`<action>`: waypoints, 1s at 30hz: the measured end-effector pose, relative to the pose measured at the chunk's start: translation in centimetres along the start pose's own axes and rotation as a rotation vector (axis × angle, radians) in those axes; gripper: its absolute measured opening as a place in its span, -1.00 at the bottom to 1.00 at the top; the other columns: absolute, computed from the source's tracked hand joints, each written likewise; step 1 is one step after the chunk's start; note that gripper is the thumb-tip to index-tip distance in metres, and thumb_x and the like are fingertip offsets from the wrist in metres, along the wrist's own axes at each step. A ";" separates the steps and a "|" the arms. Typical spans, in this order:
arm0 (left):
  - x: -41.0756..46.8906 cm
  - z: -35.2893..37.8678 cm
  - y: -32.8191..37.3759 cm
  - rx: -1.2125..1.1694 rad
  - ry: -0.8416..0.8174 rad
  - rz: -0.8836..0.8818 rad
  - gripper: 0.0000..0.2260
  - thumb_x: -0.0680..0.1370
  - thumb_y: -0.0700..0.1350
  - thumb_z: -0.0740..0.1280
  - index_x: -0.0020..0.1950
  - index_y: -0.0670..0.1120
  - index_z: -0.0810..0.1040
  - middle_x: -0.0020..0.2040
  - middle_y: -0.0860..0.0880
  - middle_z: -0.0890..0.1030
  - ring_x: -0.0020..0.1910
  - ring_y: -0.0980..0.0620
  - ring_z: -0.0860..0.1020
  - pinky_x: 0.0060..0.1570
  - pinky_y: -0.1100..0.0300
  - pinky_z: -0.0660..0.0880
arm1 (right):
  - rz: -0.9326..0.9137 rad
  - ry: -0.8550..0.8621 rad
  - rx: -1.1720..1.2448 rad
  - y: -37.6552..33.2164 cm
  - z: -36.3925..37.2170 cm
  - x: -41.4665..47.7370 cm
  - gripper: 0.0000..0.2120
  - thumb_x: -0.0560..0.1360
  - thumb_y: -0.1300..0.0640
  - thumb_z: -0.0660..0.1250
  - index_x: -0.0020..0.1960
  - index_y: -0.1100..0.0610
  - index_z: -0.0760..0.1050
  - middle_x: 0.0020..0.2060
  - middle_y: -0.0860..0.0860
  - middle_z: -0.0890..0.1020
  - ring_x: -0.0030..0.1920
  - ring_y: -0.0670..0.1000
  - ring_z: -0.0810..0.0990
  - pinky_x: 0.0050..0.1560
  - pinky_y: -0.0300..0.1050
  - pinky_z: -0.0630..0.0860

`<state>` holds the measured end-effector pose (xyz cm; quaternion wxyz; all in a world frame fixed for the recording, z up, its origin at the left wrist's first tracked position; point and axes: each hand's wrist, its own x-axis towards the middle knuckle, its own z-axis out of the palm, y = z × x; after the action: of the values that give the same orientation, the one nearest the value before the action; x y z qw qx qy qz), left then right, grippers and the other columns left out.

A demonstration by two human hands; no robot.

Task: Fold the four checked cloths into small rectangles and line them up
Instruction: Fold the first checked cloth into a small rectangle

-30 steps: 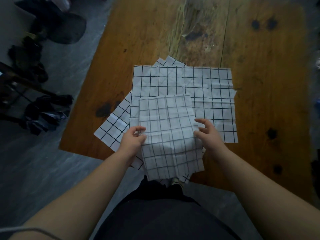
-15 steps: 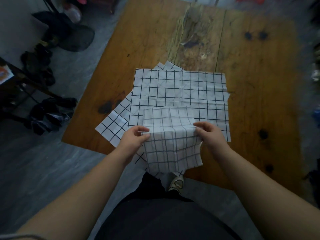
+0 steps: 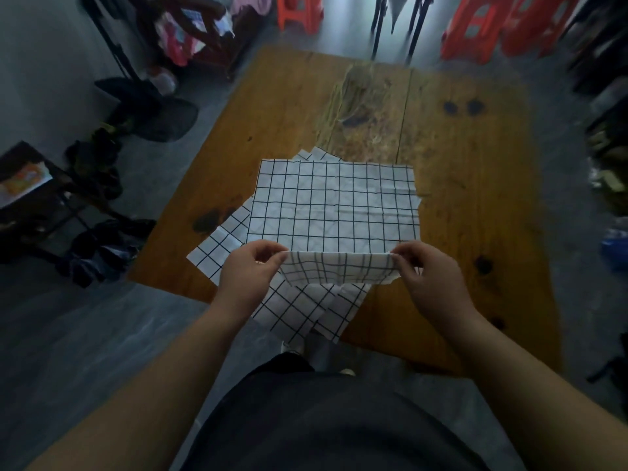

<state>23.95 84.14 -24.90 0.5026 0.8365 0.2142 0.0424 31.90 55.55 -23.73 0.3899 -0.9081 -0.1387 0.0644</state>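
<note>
A folded white cloth with black checks [image 3: 339, 268] hangs stretched between my two hands, just above the near edge of the wooden table [image 3: 475, 185]. My left hand [image 3: 249, 271] pinches its left end and my right hand [image 3: 426, 271] pinches its right end. Under it lies a flat pile of open checked cloths: the top one [image 3: 333, 205] lies square, while others [image 3: 217, 246] stick out at the left, at the far side and over the near edge [image 3: 306, 311]. How many lie in the pile cannot be told.
The table's far half and right side are bare wood with dark knots [image 3: 482, 265]. Red plastic stools [image 3: 492, 25] stand beyond the far end. Dark clutter, bags [image 3: 102, 253] and a low rack [image 3: 30, 185] fill the floor at the left.
The cloth in my hands has gone from a tall upright rectangle to a short wide strip, folded down and pulled taut. Both hands moved apart and slightly forward. The view tilted up.
</note>
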 end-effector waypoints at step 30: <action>16.0 6.3 -5.9 0.748 -0.337 0.350 -0.52 0.59 -0.12 0.22 0.52 -0.09 0.28 0.50 -0.06 0.33 0.50 -0.07 0.23 0.52 0.04 0.12 | 0.185 -0.188 -0.492 2.0 13.5 11.3 -0.47 0.62 0.08 0.18 0.57 0.05 0.20 0.55 0.00 0.26 0.57 0.01 0.15 0.57 -0.03 0.04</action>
<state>38.34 87.74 -35.41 0.1785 0.9796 -0.0151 -0.0906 40.07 66.97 -34.53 0.1356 -0.9743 -0.1024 0.1481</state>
